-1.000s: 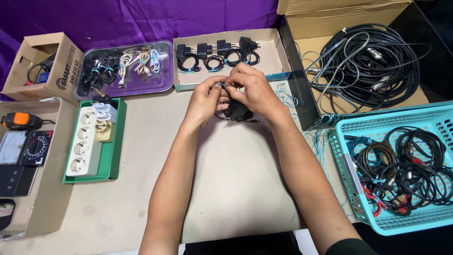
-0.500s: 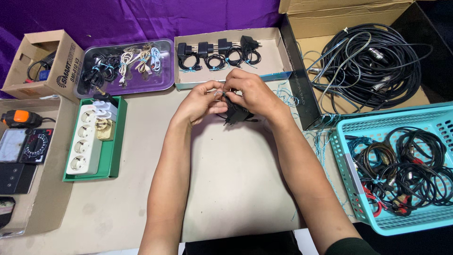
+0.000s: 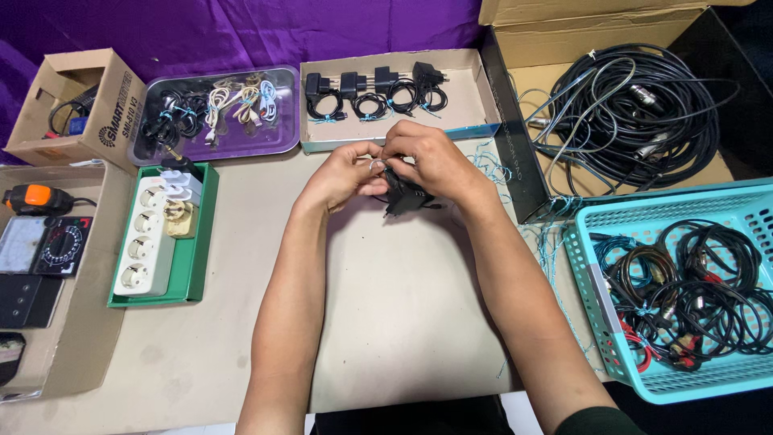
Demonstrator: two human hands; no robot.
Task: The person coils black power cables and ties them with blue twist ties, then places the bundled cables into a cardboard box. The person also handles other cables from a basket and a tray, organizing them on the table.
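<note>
Both hands meet above the middle of the counter (image 3: 386, 322), just in front of a shallow cardboard tray (image 3: 475, 97) that holds four black chargers (image 3: 374, 93) laid side by side. The left hand (image 3: 346, 173) and the right hand (image 3: 435, 161) hold a small black charger (image 3: 403, 193) between them, lifted off the counter. The left fingers (image 3: 372, 165) are pinched together on a thin pale tie or loop of cord at the top of the charger, and the right fingers are curled around its body and cord, clamped on it. The charger's long axis runs slantwise, its upper end toward the fingers and its lower end pointing down and toward the person; its prongs cannot be made out. To the left sit a white power strip (image 3: 149, 238) in a green tray (image 3: 197, 242) and a purple tray (image 3: 282, 141) of bundled cables. To the right stand a turquoise basket (image 3: 604, 322) of dark cables and an open cardboard box (image 3: 515, 161) holding a large black cable coil (image 3: 636, 113).
</note>
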